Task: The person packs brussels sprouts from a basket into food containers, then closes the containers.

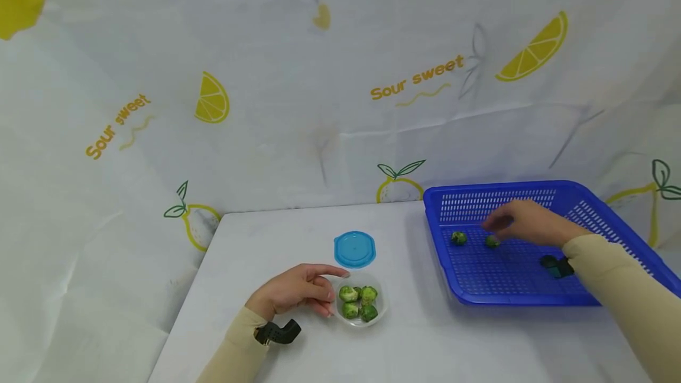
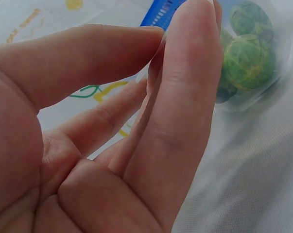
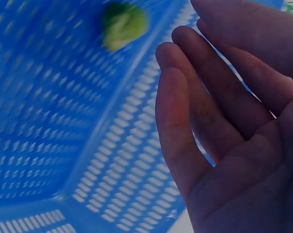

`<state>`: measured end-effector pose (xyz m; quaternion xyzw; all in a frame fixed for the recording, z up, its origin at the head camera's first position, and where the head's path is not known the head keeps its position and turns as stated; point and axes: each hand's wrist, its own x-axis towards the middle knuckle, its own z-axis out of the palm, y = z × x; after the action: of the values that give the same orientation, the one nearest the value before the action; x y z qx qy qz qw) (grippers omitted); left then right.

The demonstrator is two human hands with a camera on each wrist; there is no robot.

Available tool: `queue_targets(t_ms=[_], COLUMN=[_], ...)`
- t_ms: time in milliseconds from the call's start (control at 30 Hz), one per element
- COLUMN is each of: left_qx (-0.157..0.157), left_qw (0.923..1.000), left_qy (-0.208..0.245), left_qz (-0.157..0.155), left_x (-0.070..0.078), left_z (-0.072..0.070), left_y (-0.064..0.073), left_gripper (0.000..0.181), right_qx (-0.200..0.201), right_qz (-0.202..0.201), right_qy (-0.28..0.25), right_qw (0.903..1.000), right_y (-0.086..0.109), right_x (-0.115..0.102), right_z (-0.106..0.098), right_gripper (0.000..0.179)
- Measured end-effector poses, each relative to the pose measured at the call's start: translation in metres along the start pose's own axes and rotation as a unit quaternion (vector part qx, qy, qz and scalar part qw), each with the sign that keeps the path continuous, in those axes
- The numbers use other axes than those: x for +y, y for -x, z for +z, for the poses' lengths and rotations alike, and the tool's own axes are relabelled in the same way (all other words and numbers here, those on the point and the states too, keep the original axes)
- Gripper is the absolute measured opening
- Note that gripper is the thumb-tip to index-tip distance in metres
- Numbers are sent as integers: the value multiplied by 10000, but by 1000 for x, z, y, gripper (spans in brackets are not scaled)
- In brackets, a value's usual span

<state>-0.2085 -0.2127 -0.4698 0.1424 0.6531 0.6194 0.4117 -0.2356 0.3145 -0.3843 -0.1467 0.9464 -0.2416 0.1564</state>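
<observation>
A clear plastic bowl point(image 1: 384, 307) on the white table holds several green Brussels sprouts point(image 1: 368, 295). My left hand point(image 1: 304, 289) pinches the bowl's left rim between thumb and fingers, the clear edge showing between them in the left wrist view. On the right, my right hand point(image 1: 527, 222) hovers inside the blue basket point(image 1: 505, 281), fingers loosely bent with nothing between them. Two sprouts lie on the basket floor: one sprout point(image 1: 459, 238) to the left, another sprout point(image 1: 492, 242) just below my right fingertips. The right wrist view shows one blurred sprout point(image 3: 126, 25) apart from the fingers.
Behind the bowl lies a round blue lid point(image 1: 354, 249), flat on the table point(image 1: 276, 235). The basket's raised walls surround my right hand. A lemon-printed white cloth point(image 1: 287, 152) hangs behind the table.
</observation>
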Motion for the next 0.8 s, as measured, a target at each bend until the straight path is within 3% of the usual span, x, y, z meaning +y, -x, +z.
queue_targets(t_ms=[333,800], left_qx=[-102,-102], left_qw=[9999,9999], left_qy=[66,-9], left_qz=[99,73], left_x=[-1,1], left_z=[0,-1], left_y=[1,3], left_gripper=[59,58], right_qx=[-288,-385], right_qz=[260,383], right_qy=[-187,-118], right_qw=[9991,9985], right_y=[-7,-17], right_x=[23,32], right_z=[-2,2], right_gripper=[38,34])
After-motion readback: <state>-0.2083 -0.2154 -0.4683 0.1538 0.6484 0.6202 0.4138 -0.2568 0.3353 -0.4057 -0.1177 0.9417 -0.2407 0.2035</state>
